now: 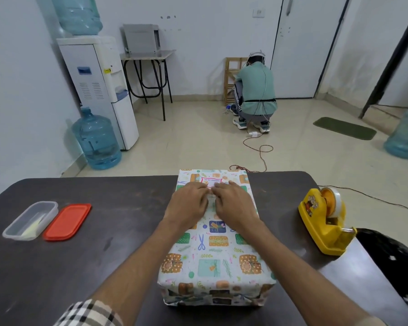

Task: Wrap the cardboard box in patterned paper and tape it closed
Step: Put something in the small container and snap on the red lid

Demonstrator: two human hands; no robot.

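The box (216, 252) stands in the middle of the dark table (80, 267), fully covered in white paper printed with gifts, scissors and leaves. Its near end shows folded paper flaps. My left hand (189, 203) and my right hand (233, 203) lie side by side on the far half of the box top. Their fingers are straight and press down on the paper, fingertips near a small pink-framed label (211, 181). A yellow tape dispenser (325, 222) with a roll of clear tape sits on the table to the right of the box.
A clear plastic container (30, 220) and its red lid (67, 221) lie at the table's left. A dark shiny object (391, 262) sits at the near right edge. Beyond the table a person (254, 95) crouches on the floor, with cables, water bottles and a dispenser around.
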